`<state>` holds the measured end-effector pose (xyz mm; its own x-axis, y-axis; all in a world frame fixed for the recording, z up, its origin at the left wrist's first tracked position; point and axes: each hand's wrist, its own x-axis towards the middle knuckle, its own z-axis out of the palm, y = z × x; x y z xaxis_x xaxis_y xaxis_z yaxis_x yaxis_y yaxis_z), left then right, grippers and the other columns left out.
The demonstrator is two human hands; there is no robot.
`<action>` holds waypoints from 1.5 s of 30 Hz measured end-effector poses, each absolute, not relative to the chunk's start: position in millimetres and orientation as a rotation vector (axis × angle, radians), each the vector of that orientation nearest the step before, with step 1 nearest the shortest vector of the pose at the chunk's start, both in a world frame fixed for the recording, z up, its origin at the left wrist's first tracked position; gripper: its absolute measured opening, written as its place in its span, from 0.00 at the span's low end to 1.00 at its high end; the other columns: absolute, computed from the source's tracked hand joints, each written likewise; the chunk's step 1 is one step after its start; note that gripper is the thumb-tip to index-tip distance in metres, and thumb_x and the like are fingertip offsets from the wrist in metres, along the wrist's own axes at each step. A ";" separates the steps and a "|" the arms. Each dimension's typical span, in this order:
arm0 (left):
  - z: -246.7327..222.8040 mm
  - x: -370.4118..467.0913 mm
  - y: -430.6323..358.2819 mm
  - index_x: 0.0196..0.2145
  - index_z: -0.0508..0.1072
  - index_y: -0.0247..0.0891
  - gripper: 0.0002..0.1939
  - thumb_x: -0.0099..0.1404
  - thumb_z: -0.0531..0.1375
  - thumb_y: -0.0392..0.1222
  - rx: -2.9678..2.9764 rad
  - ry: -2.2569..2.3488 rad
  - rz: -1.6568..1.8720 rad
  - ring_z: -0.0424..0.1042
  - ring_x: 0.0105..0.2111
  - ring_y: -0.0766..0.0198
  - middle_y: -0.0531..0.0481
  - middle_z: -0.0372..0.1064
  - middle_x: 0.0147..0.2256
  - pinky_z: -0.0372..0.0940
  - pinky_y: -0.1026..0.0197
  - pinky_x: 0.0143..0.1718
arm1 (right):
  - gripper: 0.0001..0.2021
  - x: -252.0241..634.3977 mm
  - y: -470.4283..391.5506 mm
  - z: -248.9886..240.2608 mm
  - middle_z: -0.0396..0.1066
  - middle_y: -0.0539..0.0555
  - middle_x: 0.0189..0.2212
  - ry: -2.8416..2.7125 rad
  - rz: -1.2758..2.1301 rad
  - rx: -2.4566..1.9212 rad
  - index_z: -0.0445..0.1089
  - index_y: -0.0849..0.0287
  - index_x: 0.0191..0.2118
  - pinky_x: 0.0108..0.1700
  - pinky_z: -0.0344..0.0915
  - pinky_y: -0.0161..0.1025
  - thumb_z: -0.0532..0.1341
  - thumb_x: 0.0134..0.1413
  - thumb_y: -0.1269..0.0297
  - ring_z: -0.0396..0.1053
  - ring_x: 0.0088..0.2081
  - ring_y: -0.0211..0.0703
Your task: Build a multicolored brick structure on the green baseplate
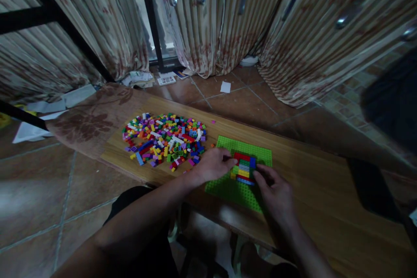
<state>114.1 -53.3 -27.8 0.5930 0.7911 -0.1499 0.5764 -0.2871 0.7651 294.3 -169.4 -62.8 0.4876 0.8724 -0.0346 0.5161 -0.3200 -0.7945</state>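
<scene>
A green baseplate [221, 186] lies on the wooden bench, bearing a small structure of toy building bricks [244, 173]. Red, blue, green, yellow and pale grey bricks make up its stacked rows. My left hand [215, 164] is at the structure's left side, thumb and fingers pinched together. A bit of red shows by its fingertips, but I cannot make out whether it is a held brick. My right hand [275, 184] grips the structure's right edge, thumb and forefinger against the bricks. Its other fingers are curled and partly hidden.
Left of the baseplate, a wide heap of loose coloured bricks [163, 139] spreads over the bench [312, 169]. A dark flat object [371, 186] lies at the bench's right end. Striped curtains [221, 21] hang behind; papers [225, 87] lie on the tiled floor.
</scene>
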 end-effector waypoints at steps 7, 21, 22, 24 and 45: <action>-7.4 109.8 -89.2 0.28 0.70 0.37 0.20 0.72 0.47 0.49 2.216 0.862 0.650 0.67 0.24 0.70 0.52 0.70 0.25 0.55 0.67 0.25 | 0.21 313.6 -174.2 -58.2 0.78 0.60 0.41 -0.898 0.421 -2.122 0.76 0.58 0.42 0.46 0.68 0.50 0.60 0.50 0.47 0.74 0.43 0.58; -23.9 115.8 -105.9 0.26 0.74 0.37 0.22 0.70 0.50 0.52 2.565 0.418 1.085 0.73 0.29 0.65 0.48 0.75 0.28 0.67 0.63 0.32 | 0.18 243.5 -119.9 -14.9 0.78 0.56 0.34 -1.319 0.579 -1.839 0.75 0.55 0.38 0.35 0.70 0.43 0.60 0.51 0.46 0.75 0.34 0.50; -23.3 114.5 -105.6 0.26 0.74 0.37 0.22 0.70 0.50 0.52 2.547 0.396 1.110 0.73 0.30 0.65 0.48 0.75 0.29 0.67 0.63 0.32 | 0.18 242.2 -109.2 -15.9 0.78 0.55 0.34 -1.393 0.612 -1.839 0.75 0.55 0.39 0.34 0.70 0.42 0.60 0.51 0.47 0.75 0.33 0.49; -24.6 114.1 -106.2 0.27 0.75 0.38 0.22 0.69 0.51 0.54 2.510 0.353 1.160 0.73 0.28 0.66 0.49 0.75 0.28 0.66 0.63 0.31 | 0.15 237.9 -85.8 -19.0 0.78 0.54 0.35 -1.569 0.629 -1.824 0.74 0.54 0.39 0.36 0.69 0.42 0.59 0.52 0.50 0.74 0.33 0.47; 9.4 67.9 -58.5 0.25 0.66 0.37 0.21 0.71 0.46 0.48 1.805 0.968 1.146 0.64 0.24 0.69 0.53 0.63 0.22 0.61 0.65 0.30 | 0.13 255.0 -131.2 10.3 0.72 0.54 0.40 -1.717 0.293 -1.864 0.73 0.54 0.42 0.37 0.67 0.40 0.57 0.58 0.53 0.70 0.38 0.45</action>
<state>67.9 -58.5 9.4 0.3051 0.8878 0.3444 0.1904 -0.4113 0.8914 255.0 -131.2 10.3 0.1465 0.9642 0.2210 0.8366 -0.0015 -0.5478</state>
